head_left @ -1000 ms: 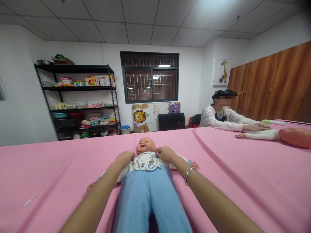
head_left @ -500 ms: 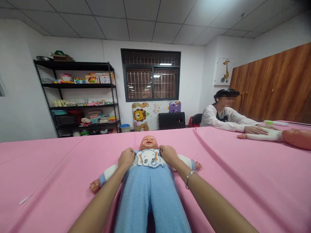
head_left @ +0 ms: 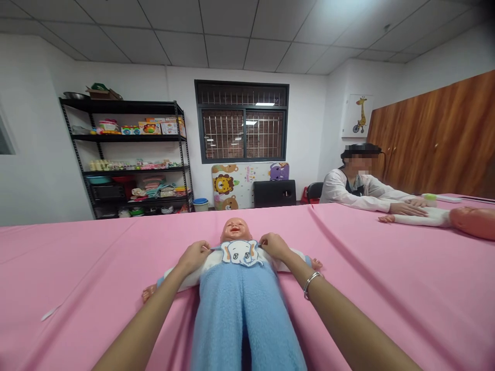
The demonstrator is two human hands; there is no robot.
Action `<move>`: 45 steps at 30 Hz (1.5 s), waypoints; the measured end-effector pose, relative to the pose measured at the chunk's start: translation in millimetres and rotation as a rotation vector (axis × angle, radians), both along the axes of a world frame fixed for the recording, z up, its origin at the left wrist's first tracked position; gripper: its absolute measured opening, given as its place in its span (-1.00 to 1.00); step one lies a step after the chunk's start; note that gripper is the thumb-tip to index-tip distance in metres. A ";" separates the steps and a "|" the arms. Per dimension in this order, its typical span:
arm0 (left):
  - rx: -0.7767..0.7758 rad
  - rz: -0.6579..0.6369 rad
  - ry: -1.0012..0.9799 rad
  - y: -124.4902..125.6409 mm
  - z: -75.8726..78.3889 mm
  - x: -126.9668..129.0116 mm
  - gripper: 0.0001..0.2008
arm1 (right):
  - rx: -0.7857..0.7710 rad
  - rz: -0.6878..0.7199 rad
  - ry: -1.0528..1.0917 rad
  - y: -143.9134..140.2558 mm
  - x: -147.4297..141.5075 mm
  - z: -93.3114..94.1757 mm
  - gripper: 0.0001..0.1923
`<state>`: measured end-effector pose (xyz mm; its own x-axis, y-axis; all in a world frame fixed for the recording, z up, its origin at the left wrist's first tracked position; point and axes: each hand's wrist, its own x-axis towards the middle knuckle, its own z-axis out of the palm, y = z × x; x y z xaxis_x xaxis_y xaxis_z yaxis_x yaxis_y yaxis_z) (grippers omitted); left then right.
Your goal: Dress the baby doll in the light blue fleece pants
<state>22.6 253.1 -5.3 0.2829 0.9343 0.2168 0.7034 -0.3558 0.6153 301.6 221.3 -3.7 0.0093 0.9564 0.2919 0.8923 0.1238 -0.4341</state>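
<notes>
A baby doll lies on its back in front of me, arms spread, dressed in a white top and fluffy blue trousers. Across its chest lies a white elephant-face bib with blue edging. My left hand is closed in a pinch on a thin blue strap at the bib's left side. At the opposite upper corner, beside the doll's neck, my right hand pinches the bib's other edge; its fingertips partly hide the spot. A silver bangle circles my right wrist.
A pink cloth covers the table. At the right a person sits with both hands on another doll. Behind stand a black shelf rack, a black chair and wooden cabinets.
Both hands have drawn outward from the doll's neck, the left one further. A blue strap now stretches sideways from the bib to my left fingers. The view has shifted slightly.
</notes>
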 end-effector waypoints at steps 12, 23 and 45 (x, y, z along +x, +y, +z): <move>0.366 0.177 0.254 -78.7 15.8 8.6 -0.65 | 0.213 -0.076 0.120 -73.3 -6.5 -4.4 -0.64; 0.148 0.081 -0.185 -78.7 -30.8 7.2 -0.58 | 0.046 0.101 0.569 -76.6 -18.3 -41.0 -0.72; 0.207 0.179 -0.226 -78.3 -36.7 6.6 -0.73 | -0.369 0.993 0.033 -222.4 -102.5 21.5 -0.92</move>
<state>29.3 174.8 -42.0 0.0422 0.8945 0.4450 0.6197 -0.3728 0.6907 199.2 -1.1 17.9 -0.8224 0.5690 -0.0041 0.4505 0.6467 -0.6155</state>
